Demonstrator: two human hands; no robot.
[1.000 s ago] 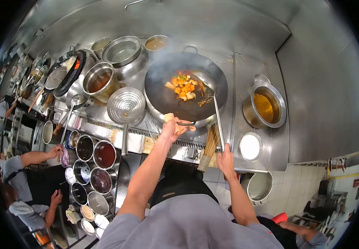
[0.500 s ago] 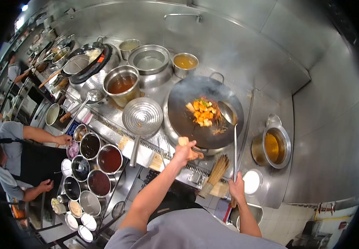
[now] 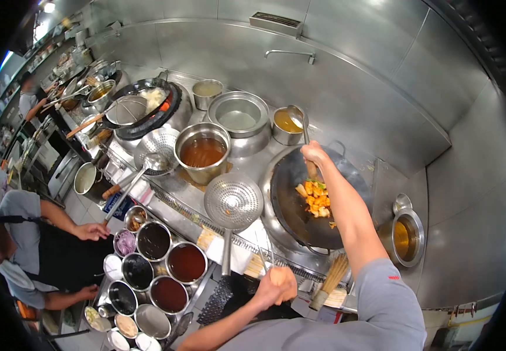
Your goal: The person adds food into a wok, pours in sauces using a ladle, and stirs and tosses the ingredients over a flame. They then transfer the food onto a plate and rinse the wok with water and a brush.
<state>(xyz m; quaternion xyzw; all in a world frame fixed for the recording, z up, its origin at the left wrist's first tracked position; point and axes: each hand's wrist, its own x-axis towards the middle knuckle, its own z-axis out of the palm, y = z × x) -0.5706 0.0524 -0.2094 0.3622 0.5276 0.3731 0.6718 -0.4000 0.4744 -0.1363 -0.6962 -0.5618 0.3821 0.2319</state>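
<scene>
My right hand [image 3: 312, 153] is closed around a long-handled ladle [image 3: 306, 136], the wooden end of its handle hanging over the wok. The ladle's bowl rests at the small metal pot of yellow liquid [image 3: 286, 121] behind the wok. Orange-coated chunks with green bits [image 3: 315, 199] lie in the dark wok [image 3: 288, 205], partly covered by my right forearm. My left hand [image 3: 277, 286] is closed in front of the stove, away from the wok's rim. Whether it holds the pale orange patch at its fingers cannot be made out.
A perforated strainer [image 3: 233, 200] lies left of the wok, near a pot of brown liquid [image 3: 202, 153]. Several sauce pots [image 3: 187, 262] stand at the left. A bamboo brush [image 3: 331, 279] sits at the front edge. A co-worker's hand [image 3: 92, 231] is beside the sauces.
My right hand has swung from the wok's right front, across it, to the yellow liquid with the ladle. My left hand has left the wok's near rim and dropped back. The view has shifted.
</scene>
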